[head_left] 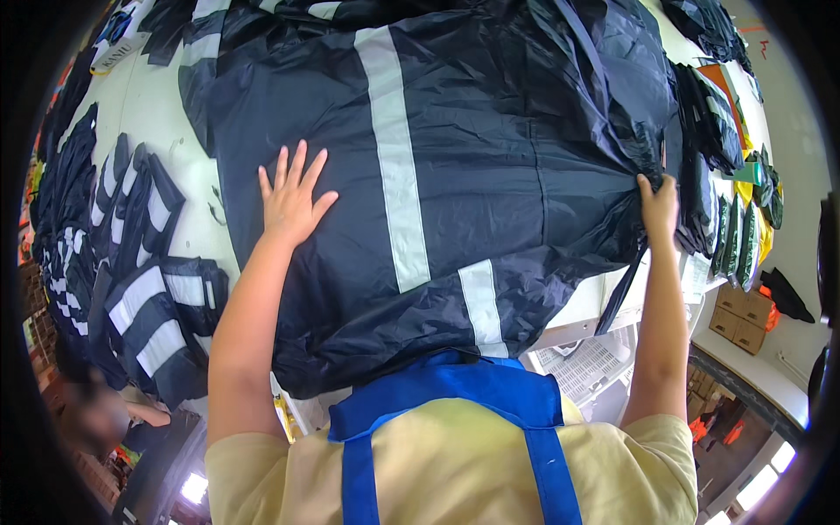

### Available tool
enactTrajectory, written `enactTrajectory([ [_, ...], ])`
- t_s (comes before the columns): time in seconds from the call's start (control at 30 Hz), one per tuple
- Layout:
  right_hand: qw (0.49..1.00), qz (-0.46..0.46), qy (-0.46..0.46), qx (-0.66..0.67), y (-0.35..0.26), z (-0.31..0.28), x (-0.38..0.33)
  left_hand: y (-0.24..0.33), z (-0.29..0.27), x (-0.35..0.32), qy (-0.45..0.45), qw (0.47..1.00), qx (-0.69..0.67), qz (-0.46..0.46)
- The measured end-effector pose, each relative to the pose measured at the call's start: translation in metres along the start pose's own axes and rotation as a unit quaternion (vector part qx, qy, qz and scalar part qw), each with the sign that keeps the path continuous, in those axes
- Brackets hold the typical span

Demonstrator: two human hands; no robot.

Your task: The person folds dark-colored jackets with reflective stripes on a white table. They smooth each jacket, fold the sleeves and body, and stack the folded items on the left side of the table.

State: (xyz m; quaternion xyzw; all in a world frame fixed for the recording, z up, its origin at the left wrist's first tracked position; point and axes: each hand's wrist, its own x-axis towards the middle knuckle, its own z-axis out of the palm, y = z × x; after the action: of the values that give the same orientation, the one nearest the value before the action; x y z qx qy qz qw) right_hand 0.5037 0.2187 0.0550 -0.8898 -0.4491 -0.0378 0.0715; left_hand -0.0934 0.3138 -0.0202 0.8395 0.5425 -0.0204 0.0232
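Note:
A large dark rain garment (472,140) with silvery reflective strips is spread over the white table, its lower edge hanging toward my body. My left hand (296,199) lies flat on it with fingers spread, left of the long reflective strip (394,157). At the right, my right hand (658,208) is closed on the garment where the fabric is gathered into folds. A narrow dark strap (623,293) hangs down beside that hand, over the table's front edge. What exactly lies within the right fingers is partly hidden.
Folded dark garments with reflective strips (162,324) lie at the left, and more folded ones (713,118) are stacked at the right beside green packets (735,241). Cardboard boxes (740,319) stand farther right. Another person's arm (149,413) shows at the lower left.

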Motion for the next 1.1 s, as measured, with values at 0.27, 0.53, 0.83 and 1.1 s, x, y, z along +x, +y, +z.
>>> enactTrajectory([
  [0.27, 0.925, -0.331, -0.185, 0.018, -0.004, -0.068, -0.075, 0.020, -0.024, -0.036, 0.042, 0.997, -0.036, -0.051],
  [0.53, 0.880, -0.422, -0.218, 0.004, 0.002, -0.065, -0.096, -0.013, -0.045, -0.242, -0.065, 0.780, -0.416, -0.463],
  [0.83, 0.889, -0.442, -0.047, -0.107, 0.001, -0.004, -0.099, -0.026, -0.014, -0.245, -0.119, 0.599, -0.587, -0.531],
  [1.1, 0.935, -0.339, 0.078, -0.072, -0.040, -0.012, -0.147, -0.013, -0.050, -0.269, 0.079, 0.379, -0.791, -0.474],
])
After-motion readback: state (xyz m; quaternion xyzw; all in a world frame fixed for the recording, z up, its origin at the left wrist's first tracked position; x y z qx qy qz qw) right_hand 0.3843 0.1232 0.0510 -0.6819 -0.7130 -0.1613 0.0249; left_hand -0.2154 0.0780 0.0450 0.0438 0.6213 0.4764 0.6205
